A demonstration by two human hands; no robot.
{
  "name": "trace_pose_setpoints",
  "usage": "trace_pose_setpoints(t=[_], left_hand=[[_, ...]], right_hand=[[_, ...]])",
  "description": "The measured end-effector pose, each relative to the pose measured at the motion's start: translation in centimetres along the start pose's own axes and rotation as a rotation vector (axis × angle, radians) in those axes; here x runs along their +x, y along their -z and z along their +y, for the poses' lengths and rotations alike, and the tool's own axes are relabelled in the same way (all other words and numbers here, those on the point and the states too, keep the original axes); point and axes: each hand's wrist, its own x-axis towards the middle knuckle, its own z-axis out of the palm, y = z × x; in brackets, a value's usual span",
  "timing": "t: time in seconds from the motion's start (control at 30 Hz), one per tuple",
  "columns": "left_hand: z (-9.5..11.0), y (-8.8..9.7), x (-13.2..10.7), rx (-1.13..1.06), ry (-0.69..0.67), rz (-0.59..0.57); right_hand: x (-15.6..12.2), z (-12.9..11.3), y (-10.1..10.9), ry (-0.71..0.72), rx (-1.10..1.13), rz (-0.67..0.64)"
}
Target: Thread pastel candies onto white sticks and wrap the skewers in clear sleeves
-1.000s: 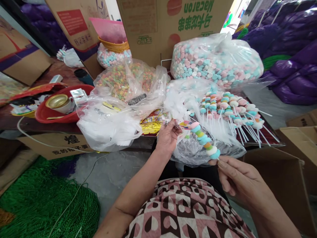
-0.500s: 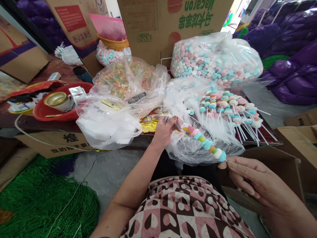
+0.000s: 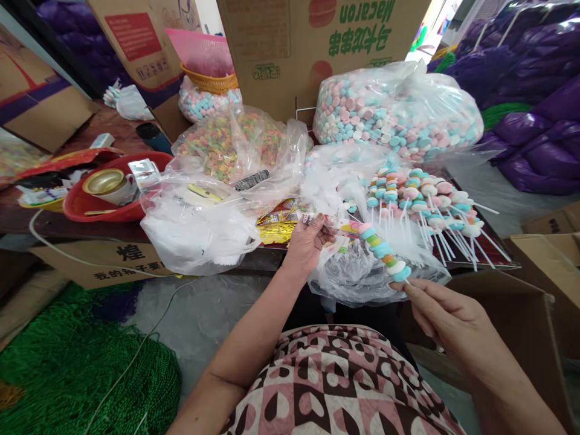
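Observation:
A marshmallow skewer in pink, blue, green, orange and white slants over the front of the table. My right hand pinches its stick just below the lowest blue piece. At the skewer's upper end, my left hand is closed on a clear printed wrapper. Whether the skewer's tip sits inside the wrapper or only beside it, I cannot tell. Below them lies a heap of clear plastic. A pile of finished skewers with white sticks rests on the table to the right.
Behind stand a big bag of marshmallows, a bag of small colourful candies and a tall carton. White plastic bags and a red basin are to the left. Gold-coloured ties lie near my left hand. Green cord covers the floor.
My right hand has moved up and slightly left with the skewer, whose top is now nearer the table's back. My left hand has shifted a little to the right, still on the wrapper.

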Motion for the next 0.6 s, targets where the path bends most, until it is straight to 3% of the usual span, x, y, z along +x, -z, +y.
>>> trace_pose_setpoints(t=[0.17,0.33,0.5,0.6], left_hand=[[-0.3,0.1,0.2,0.001,-0.037,0.047],[-0.2,0.1,0.2,0.04,-0.081,0.074],[0.0,-0.3,-0.1,0.08,-0.127,0.067],[0.1,-0.6,-0.3,0.086,-0.157,0.07]], right_hand=[[0.1,1.2,-0.2,0.069,-0.052,-0.015],[0.8,2.2,0.7,0.032,-0.129,-0.06],[1.0,2.5,0.6,0.096,-0.143,0.055],[1.0,2.6,0.2,0.133,-0.104,0.015]])
